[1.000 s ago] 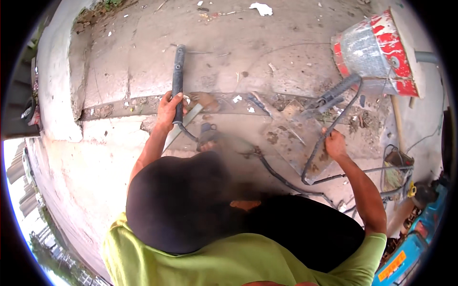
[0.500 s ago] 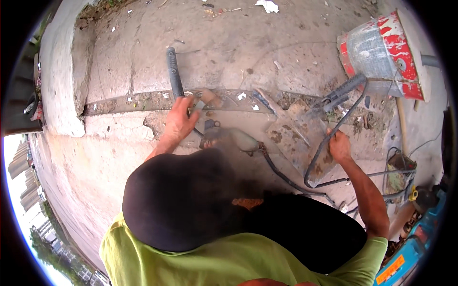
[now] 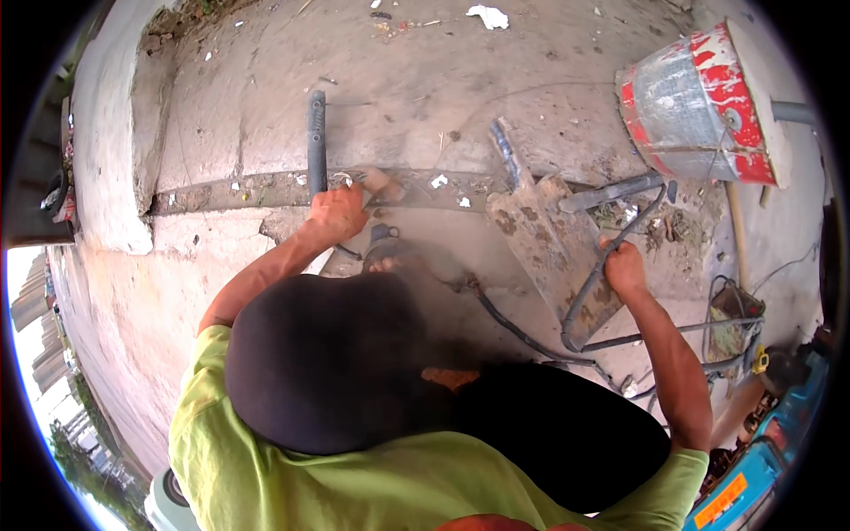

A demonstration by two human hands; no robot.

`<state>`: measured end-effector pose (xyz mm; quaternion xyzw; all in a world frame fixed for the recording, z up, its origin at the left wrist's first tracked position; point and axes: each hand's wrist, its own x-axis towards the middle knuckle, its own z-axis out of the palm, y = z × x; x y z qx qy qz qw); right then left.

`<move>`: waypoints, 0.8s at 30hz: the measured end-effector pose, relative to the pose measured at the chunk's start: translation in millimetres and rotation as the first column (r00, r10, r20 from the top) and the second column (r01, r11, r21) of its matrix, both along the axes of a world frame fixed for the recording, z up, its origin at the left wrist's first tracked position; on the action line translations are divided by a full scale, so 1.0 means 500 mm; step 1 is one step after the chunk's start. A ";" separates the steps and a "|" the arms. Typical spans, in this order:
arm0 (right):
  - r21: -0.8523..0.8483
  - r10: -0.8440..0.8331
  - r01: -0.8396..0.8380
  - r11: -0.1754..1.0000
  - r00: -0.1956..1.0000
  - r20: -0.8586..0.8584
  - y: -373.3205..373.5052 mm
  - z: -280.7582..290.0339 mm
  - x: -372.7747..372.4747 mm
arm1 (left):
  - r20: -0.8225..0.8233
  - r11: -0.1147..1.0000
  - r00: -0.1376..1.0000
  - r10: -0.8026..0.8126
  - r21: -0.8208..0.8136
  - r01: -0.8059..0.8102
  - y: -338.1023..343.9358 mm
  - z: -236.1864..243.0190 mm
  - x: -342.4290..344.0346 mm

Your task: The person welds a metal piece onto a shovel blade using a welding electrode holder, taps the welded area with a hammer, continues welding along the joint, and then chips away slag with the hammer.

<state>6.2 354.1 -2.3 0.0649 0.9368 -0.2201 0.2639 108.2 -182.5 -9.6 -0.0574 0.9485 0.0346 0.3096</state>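
My left hand [image 3: 338, 214] is closed round the lower end of a grey tubular handle [image 3: 317, 133] with holes near its top. The handle stands out beyond the fist; what lies below is mostly hidden by my hand and wrist. On the right, my right hand [image 3: 625, 268] grips the edge of a rusty, mud-spotted shovel blade [image 3: 553, 239], its socket pointing away from me. A black cable [image 3: 589, 292] passes over the blade close to my fingers. It runs to a dark tube [image 3: 611, 191] lying behind the blade.
My dark-trousered knee [image 3: 328, 363] hides the lower middle. A paint-splashed red and grey bucket [image 3: 682, 106] lies tipped at far right, near a wooden stick [image 3: 737, 230]. A blue machine [image 3: 761, 460] stands at lower right. A shallow debris-filled channel [image 3: 239, 193] crosses the concrete.
My left fist has dropped slightly nearer me, and its handle stands straighter. The shovel blade has turned so its socket points farther away. The dark tube and cable have shifted left and settled.
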 end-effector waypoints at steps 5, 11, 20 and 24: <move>0.189 0.055 -0.060 0.980 0.998 0.033 0.005 -0.033 0.017 | -0.051 0.999 0.998 0.022 0.045 -0.020 0.012 0.010 -0.003; 0.133 0.080 -0.083 0.988 0.996 0.032 0.011 -0.033 0.012 | -0.081 0.869 0.980 0.184 0.479 -0.123 0.060 0.054 -0.057; 0.114 0.078 -0.077 0.990 0.997 -0.003 0.007 -0.023 0.017 | -0.001 0.211 0.919 0.395 0.973 -0.090 0.205 0.135 -0.148; 0.095 0.100 -0.098 0.991 0.995 -0.017 0.012 -0.038 0.015 | 0.035 0.552 0.943 0.331 0.803 -0.224 0.223 0.020 -0.185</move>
